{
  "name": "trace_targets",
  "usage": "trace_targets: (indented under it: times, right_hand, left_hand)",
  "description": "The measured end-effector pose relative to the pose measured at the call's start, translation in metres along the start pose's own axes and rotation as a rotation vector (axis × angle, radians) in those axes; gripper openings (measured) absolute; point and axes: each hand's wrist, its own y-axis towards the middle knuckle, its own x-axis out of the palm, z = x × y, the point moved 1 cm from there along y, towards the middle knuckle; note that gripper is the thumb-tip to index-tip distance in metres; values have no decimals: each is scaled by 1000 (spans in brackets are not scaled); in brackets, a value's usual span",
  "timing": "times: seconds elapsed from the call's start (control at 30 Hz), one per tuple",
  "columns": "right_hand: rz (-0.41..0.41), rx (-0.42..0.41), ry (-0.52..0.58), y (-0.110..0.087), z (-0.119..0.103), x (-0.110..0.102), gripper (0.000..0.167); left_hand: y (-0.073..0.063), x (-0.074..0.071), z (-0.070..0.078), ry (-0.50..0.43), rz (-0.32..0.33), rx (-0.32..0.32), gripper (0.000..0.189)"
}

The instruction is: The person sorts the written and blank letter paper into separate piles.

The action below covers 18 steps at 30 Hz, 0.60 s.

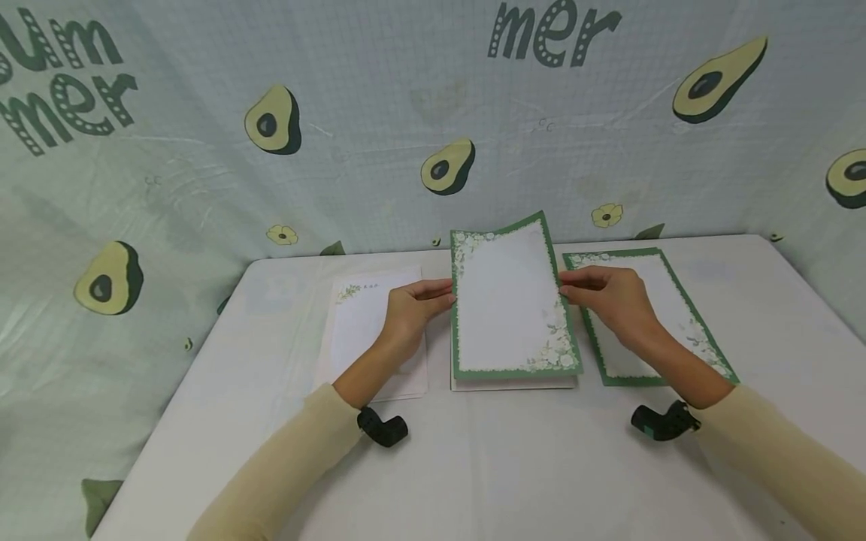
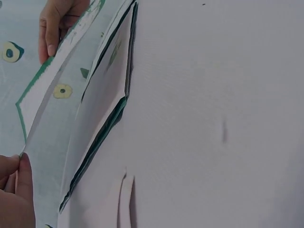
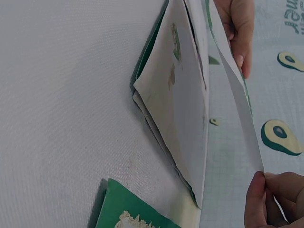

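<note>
Both hands hold up a sheet of letter paper (image 1: pixel 507 300) with a green border and white flowers in its corners. My left hand (image 1: pixel 409 319) pinches its left edge between thumb and fingers, and my right hand (image 1: pixel 612 300) pinches the right edge. The sheet's top edge bends and its right corner rises higher. Below it lies a paper stack (image 3: pixel 180 114), which shows in the head view only as a strip along the bottom. In both wrist views the raised sheet stands apart from this stack, whose upper page has a small plant print.
Left of the stack lies pale pink-edged paper (image 1: pixel 358 323) with a small leaf print. Another green-bordered sheet (image 1: pixel 666 300) lies at the right, partly under my right forearm. A white cloth (image 1: pixel 473 466) covers the table, and an avocado-print curtain (image 1: pixel 365 98) hangs behind it.
</note>
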Motion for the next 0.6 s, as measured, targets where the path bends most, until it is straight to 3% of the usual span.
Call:
trace_targets:
  times: [0.6]
  right_hand:
    - [17,46,-22,-6,3,-22,42]
  left_hand:
    - [4,23,2,-24,-18,35,31]
